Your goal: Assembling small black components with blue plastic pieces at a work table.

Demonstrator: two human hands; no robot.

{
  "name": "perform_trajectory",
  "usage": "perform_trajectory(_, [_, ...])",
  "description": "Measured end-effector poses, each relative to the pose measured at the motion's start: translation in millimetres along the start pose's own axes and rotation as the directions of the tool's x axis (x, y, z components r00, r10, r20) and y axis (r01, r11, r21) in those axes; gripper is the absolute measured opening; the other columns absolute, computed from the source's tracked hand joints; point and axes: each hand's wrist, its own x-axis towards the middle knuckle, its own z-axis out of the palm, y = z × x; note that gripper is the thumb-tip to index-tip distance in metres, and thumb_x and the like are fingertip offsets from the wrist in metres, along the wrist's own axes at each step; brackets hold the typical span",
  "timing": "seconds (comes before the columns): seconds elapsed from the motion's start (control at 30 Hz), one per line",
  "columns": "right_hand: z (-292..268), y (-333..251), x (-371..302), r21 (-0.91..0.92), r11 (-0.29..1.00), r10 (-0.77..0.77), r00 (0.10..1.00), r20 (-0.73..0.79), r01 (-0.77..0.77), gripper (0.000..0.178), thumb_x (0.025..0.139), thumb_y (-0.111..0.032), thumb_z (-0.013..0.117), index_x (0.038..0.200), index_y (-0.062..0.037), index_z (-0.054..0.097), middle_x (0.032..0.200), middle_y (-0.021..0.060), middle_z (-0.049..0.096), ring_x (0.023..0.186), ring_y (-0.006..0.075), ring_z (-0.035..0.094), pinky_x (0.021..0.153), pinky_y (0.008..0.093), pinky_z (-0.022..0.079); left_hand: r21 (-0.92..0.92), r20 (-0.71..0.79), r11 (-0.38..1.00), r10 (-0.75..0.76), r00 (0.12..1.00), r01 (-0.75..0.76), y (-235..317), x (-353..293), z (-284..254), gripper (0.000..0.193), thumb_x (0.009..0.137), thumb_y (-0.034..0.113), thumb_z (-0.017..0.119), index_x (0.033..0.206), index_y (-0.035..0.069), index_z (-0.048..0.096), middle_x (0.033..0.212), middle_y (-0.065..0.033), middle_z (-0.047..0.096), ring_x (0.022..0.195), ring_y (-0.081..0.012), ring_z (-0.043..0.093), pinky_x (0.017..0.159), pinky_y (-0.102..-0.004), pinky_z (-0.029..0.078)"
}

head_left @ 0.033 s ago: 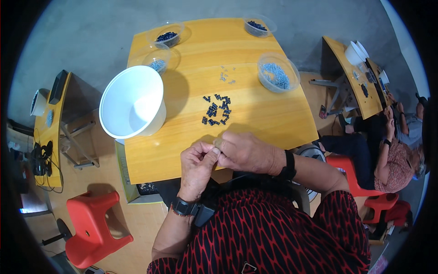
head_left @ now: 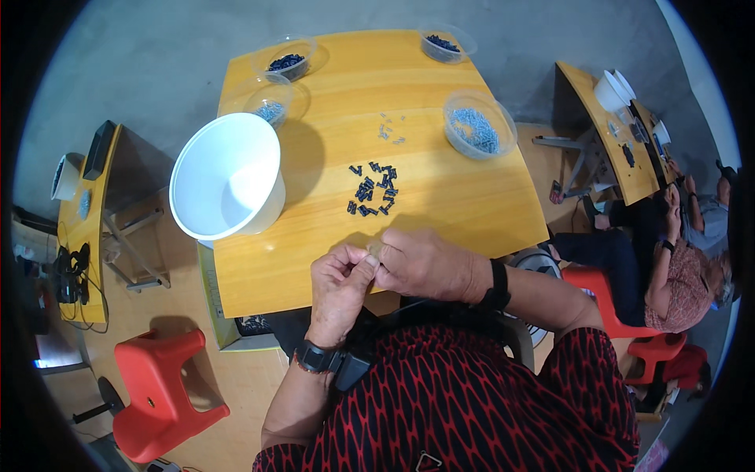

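Note:
Over the near edge of the wooden table [head_left: 275, 271], my left hand [head_left: 340, 287] and my right hand [head_left: 425, 263] meet with pinched fingertips. Whatever lies between them is too small and covered to name. Just beyond the hands lies a loose group of small black plastic pieces [head_left: 366, 189]. Farther off are a few small silver screws or pins [head_left: 385, 132]. A large white bucket [head_left: 228, 177] tilts at the table's left edge.
Clear bowls of silver pieces stand at right [head_left: 476, 130] and behind the bucket [head_left: 271, 110]. Bowls of black pieces sit at far left [head_left: 288, 64] and far right [head_left: 442, 43]. A red stool [head_left: 161, 393] is at lower left. A person [head_left: 680, 275] sits at another table on the right.

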Motion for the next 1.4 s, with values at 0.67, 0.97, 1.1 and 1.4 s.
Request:
perform_trajectory(0.67, [-6,85,53,0.081,0.984,0.169,0.979,-0.112,-0.16,0.039,0.087,-0.025,0.068,0.117,0.0002,0.064,0.12,0.0163,0.062,0.116,0.0326,0.055,0.102,0.0439,0.04,0.404,-0.593,0.711,0.682,0.428,-0.575,21,-10,-50,0.007,0.094,0.003,0.062,0.101,0.003,0.058,0.094,-0.0065,0.061,0.079,-0.0119,0.056,0.074,-0.0264,0.048])
perform_trajectory(0.97, [6,86,46,0.064,0.991,0.123,0.991,-0.047,-0.12,0.035,0.089,-0.023,0.067,0.114,0.0018,0.065,0.125,0.016,0.058,0.122,0.0354,0.049,0.103,0.0459,0.038,0.267,-0.842,0.828,0.45,0.298,-0.494,7,-45,-191,0.01,0.096,0.011,0.063,0.094,0.007,0.054,0.08,-0.0017,0.057,0.074,-0.0085,0.054,0.067,-0.0237,0.045])
perform_trajectory(1.1, [1,86,47,0.131,0.983,0.137,0.987,-0.079,-0.126,0.027,0.09,-0.021,0.066,0.106,0.0008,0.068,0.117,0.0158,0.059,0.116,0.0336,0.052,0.101,0.0437,0.041,-0.047,-0.885,0.923,0.139,0.444,-0.383,-23,-42,-240,0.012,0.095,0.012,0.06,0.085,0.01,0.054,0.072,-0.0019,0.054,0.061,-0.0107,0.053,0.052,-0.0254,0.044])
perform_trajectory(1.4, [-41,86,81,0.242,0.942,0.278,0.945,-0.171,-0.234,0.031,0.091,-0.019,0.065,0.107,0.0069,0.066,0.114,0.0205,0.061,0.107,0.035,0.06,0.093,0.0414,0.048,-0.079,-0.833,0.989,0.005,0.553,-0.129,-139,-29,-357,0.011,0.08,-0.004,0.06,0.075,0.005,0.056,0.073,-0.0025,0.061,0.063,-0.0145,0.058,0.059,-0.0325,0.051])
